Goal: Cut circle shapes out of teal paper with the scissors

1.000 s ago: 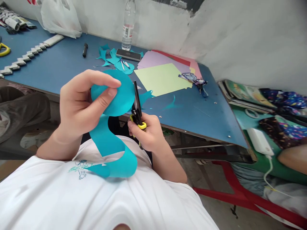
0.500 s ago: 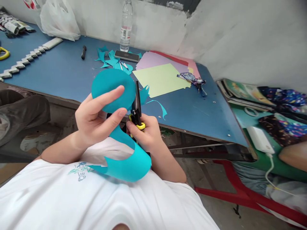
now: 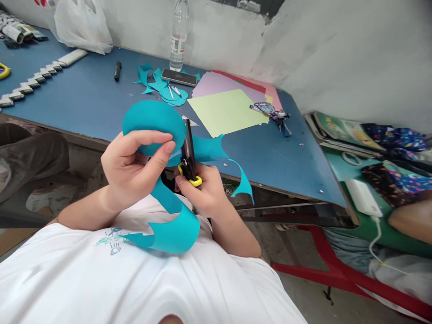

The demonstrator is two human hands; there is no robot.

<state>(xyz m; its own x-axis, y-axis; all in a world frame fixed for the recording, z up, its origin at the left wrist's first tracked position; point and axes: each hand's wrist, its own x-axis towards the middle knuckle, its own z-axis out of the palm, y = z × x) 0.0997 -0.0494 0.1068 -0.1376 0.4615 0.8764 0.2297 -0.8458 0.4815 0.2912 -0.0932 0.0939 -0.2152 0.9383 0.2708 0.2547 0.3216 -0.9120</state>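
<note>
Thumb and forefinger of my left hand [image 3: 135,166] pinch the lower edge of a rounded piece of teal paper [image 3: 153,118]. My right hand [image 3: 207,186] grips scissors [image 3: 189,157] with black blades and yellow-lined handles, blades pointing up along the round's right edge. A strip of the same paper [image 3: 175,231] hangs in a curl below my hands, in front of the white shirt. Another ragged teal offcut [image 3: 209,148] sticks out to the right behind the blades, with a thin curved tail. My fingers partly hide the paper.
On the blue table [image 3: 94,103] lie teal scraps [image 3: 145,76], a phone [image 3: 178,77], a black marker [image 3: 117,71], a pale green sheet [image 3: 226,110] and a key bundle [image 3: 272,112]. A bottle [image 3: 177,45] stands by the wall. A white power bank [image 3: 363,197] is at right, near another person's arm.
My left hand has closed its forefinger and thumb on the round, which has turned and shifted slightly left. The offcut behind the scissors now reaches farther right and its tail hangs lower.
</note>
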